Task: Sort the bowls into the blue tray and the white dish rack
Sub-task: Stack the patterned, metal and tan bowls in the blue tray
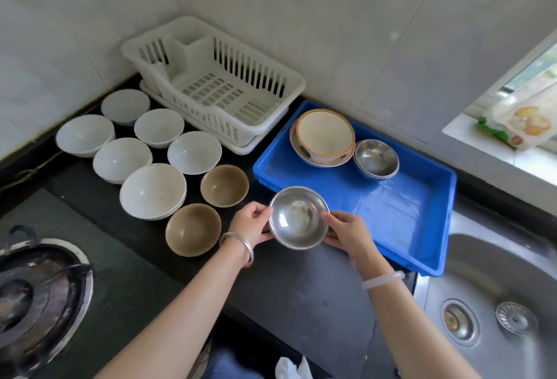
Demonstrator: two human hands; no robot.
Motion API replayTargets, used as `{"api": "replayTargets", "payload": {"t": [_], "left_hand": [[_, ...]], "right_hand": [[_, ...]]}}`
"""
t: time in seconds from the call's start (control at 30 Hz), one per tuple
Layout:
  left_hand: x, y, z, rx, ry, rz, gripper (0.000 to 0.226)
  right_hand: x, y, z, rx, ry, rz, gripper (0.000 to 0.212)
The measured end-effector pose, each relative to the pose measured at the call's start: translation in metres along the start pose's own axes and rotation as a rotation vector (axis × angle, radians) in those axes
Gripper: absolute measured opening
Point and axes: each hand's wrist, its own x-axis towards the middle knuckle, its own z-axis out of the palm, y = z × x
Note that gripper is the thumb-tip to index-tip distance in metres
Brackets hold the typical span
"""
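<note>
Dark worktop (286, 288) in a tiled corner carries white bowls (152, 190), brown bowls (193, 229), a white dish rack (211, 89) and a blue tray (391, 215). The left hand (251, 223) and the right hand (346, 232) each have a closed grip on the rim of a steel bowl (297, 217), held at the tray's near-left corner.

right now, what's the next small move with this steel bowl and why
Probably carry the steel bowl, held by left hand and right hand, rightward to nest in the stacked steel bowls already in the blue tray: same kind there.
</note>
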Motion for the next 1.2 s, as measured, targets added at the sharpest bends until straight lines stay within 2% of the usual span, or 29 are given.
{"api": "replayTargets", "payload": {"t": [0.23,0.37,0.47,0.6,0.73,0.87,1.2], "left_hand": [[0.035,0.054,0.094,0.056,-0.113,0.035,0.006],[0.059,0.072,0.147,0.051,-0.145,-0.001,0.017],[0.081,0.077,0.183,0.089,-0.115,-0.016,0.021],[0.107,0.077,0.221,0.179,-0.076,-0.027,0.005],[0.127,0.072,0.245,0.358,-0.041,0.015,0.019],[0.134,0.069,0.261,0.542,0.027,0.078,0.022],[0.137,0.053,0.278,0.701,0.169,0.144,0.025]], "right_hand": [[0.037,-0.051,-0.072,0.015,0.135,-0.061,0.012],[0.067,-0.066,-0.111,0.022,0.219,-0.082,0.012],[0.094,-0.07,-0.135,0.022,0.245,-0.08,0.017],[0.126,-0.071,-0.155,0.025,0.29,-0.058,0.016],[0.149,-0.073,-0.167,-0.004,0.335,-0.054,0.013],[0.166,-0.075,-0.174,-0.039,0.375,-0.074,0.016],[0.185,-0.067,-0.169,-0.138,0.423,-0.129,0.023]]}}
